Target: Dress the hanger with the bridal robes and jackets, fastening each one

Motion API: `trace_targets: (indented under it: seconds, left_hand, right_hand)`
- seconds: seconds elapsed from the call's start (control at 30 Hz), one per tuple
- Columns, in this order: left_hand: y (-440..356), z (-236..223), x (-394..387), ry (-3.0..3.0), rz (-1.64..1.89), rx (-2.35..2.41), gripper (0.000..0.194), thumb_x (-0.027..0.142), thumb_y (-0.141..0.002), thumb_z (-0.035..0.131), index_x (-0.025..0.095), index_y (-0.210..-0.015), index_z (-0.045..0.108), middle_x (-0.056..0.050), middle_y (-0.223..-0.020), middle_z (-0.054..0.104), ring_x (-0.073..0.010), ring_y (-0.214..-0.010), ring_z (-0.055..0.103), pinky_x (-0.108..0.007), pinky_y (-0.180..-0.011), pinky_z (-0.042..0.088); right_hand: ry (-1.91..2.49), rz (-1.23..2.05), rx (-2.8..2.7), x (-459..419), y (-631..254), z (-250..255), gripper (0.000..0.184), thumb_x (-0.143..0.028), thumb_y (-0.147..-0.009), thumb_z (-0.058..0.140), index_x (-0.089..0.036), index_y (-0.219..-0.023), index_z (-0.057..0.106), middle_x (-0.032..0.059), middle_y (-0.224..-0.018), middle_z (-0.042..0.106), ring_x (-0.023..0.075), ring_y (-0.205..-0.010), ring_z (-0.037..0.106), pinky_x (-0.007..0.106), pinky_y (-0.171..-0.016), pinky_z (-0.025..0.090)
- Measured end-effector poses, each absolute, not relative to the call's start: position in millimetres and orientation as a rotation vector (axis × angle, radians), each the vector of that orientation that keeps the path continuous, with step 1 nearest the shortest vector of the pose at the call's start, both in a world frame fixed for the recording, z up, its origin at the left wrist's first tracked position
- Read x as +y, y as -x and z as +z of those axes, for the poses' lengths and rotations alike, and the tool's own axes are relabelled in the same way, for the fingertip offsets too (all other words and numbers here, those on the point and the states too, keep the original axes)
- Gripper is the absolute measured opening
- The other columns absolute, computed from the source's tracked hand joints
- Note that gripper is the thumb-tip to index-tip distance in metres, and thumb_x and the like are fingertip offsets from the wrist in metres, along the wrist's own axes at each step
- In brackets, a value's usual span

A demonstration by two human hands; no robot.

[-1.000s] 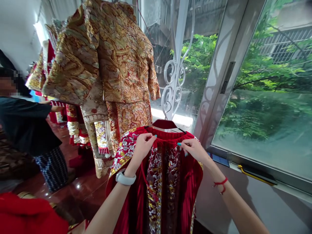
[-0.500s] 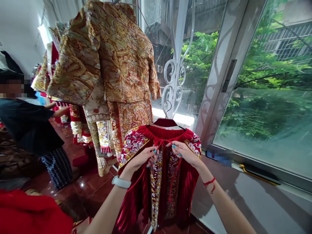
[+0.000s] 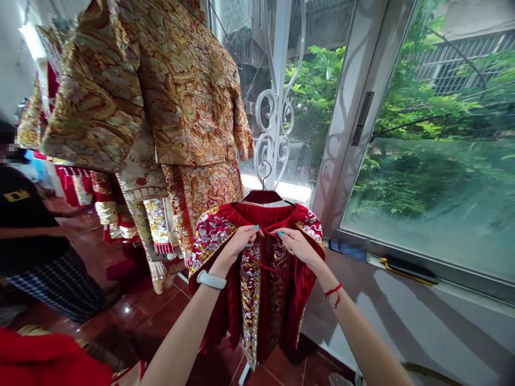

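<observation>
Higher than before, my left hand (image 3: pixel 241 242) and right hand (image 3: pixel 296 245) pinch closed on the red cord (image 3: pixel 267 230) at the neck of the red cape (image 3: pixel 251 300), hanging near the window (image 3: pixel 426 198). Tying seems in hand, next calling for an even pull.

Clothing shop, seemingly — brocade garments (image 3: pixel 193 107), hanging

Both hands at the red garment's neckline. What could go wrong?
The thin red cord pinched by the left hand and right hand might slip or tangle.
A hard tug might pull the red garment off its hanger.
The red bracelet might snag on the shiny embroidery.
</observation>
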State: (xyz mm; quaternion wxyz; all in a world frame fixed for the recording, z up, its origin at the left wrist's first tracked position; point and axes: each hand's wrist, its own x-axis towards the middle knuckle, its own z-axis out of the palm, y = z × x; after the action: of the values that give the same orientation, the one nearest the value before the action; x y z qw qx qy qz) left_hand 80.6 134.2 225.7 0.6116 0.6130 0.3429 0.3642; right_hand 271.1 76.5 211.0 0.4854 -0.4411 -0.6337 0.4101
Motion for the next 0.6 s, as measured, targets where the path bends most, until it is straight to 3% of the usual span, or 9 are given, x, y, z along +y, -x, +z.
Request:
trace_targets:
  seconds: [0.17, 0.3, 0.37, 0.5, 0.6]
  left_hand:
    - [-69.3, 230.3, 129.5, -1.472, 0.714, 0.818, 0.006, 0.02, -0.08, 0.056, 0.016, -0.08, 0.06, 0.011, -0.042, 0.033, -0.0062, -0.038, 0.026, -0.02, -0.045, 0.026]
    - [-66.3, 227.8, 126.6, -1.485, 0.751, 0.86, 0.009, 0.017, -0.08, 0.051, 0.017, -0.072, 0.056, -0.001, -0.063, 0.062, -0.0134, -0.058, 0.055, -0.026, -0.059, 0.043]
    - [-67.1, 224.3, 125.1, -1.485, 0.812, 0.868, 0.01, 0.02, -0.079, 0.052, 0.017, -0.071, 0.056, -0.003, -0.077, 0.067, -0.0158, -0.073, 0.059, -0.028, -0.068, 0.045]
    - [-74.0, 219.1, 123.7, -1.47, 0.967, 0.892, 0.012, 0.023, -0.076, 0.054, 0.018, -0.066, 0.055, -0.001, -0.074, 0.063, -0.0151, -0.077, 0.056, -0.025, -0.071, 0.043]
    - [-81.3, 218.5, 123.2, -1.415, 1.039, 0.901, 0.024, 0.029, -0.078, 0.05, 0.02, -0.058, 0.044, 0.005, -0.055, 0.044, -0.01, -0.053, 0.042, -0.022, -0.054, 0.035]
  right_hand:
    - [1.013, 1.035, -1.562, 88.2, -269.5, 201.6, 0.027, -0.047, -0.078, 0.058, -0.02, -0.078, 0.061, -0.0011, -0.062, 0.055, 0.0149, -0.059, 0.053, 0.026, -0.052, 0.042]
    - [1.032, 1.022, -1.591, 92.3, -263.8, 203.3, 0.02, -0.04, -0.078, 0.056, -0.02, -0.078, 0.06, -0.0033, -0.063, 0.05, 0.0102, -0.05, 0.042, 0.024, -0.049, 0.034]
    - [1.05, 0.995, -1.604, 92.0, -263.2, 203.7, 0.016, -0.034, -0.077, 0.054, -0.02, -0.078, 0.06, -0.005, -0.061, 0.046, 0.0087, -0.049, 0.035, 0.023, -0.048, 0.028]
    - [1.089, 0.909, -1.61, 89.4, -261.7, 202.0, 0.019, -0.035, -0.082, 0.047, -0.02, -0.072, 0.055, -0.0058, -0.059, 0.039, 0.0101, -0.052, 0.032, 0.024, -0.049, 0.025]
    - [1.091, 0.841, -1.64, 88.4, -257.0, 199.7, 0.031, -0.045, -0.083, 0.05, -0.021, -0.064, 0.046, -0.0054, -0.059, 0.038, 0.011, -0.056, 0.034, 0.025, -0.052, 0.026]
